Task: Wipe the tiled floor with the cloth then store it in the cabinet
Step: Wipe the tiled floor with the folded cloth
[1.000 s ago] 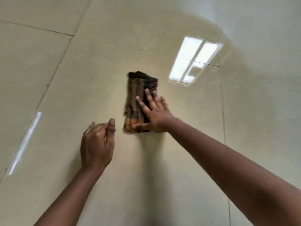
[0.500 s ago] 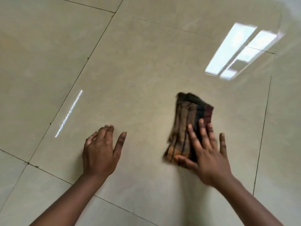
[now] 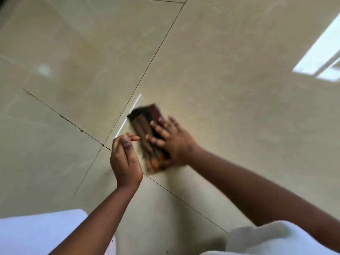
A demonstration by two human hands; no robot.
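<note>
A folded brown and orange checked cloth (image 3: 145,129) lies flat on the glossy beige tiled floor (image 3: 230,111), close to where dark grout lines cross. My right hand (image 3: 173,140) lies on the cloth's right side with fingers spread, pressing it onto the tile; both are blurred by motion. My left hand (image 3: 125,159) is just left of the cloth, raised a little, fingers loosely curled with nothing in them. No cabinet is in view.
White clothing shows at the bottom left (image 3: 36,234) and bottom right (image 3: 272,238). A bright window reflection (image 3: 320,57) shines on the floor at the upper right. Grout lines (image 3: 62,116) run diagonally across the tiles.
My right hand has slid the cloth across the floor toward my left hand and the grout crossing. My left hand has lifted off the tile and curled. The view has tilted down.
</note>
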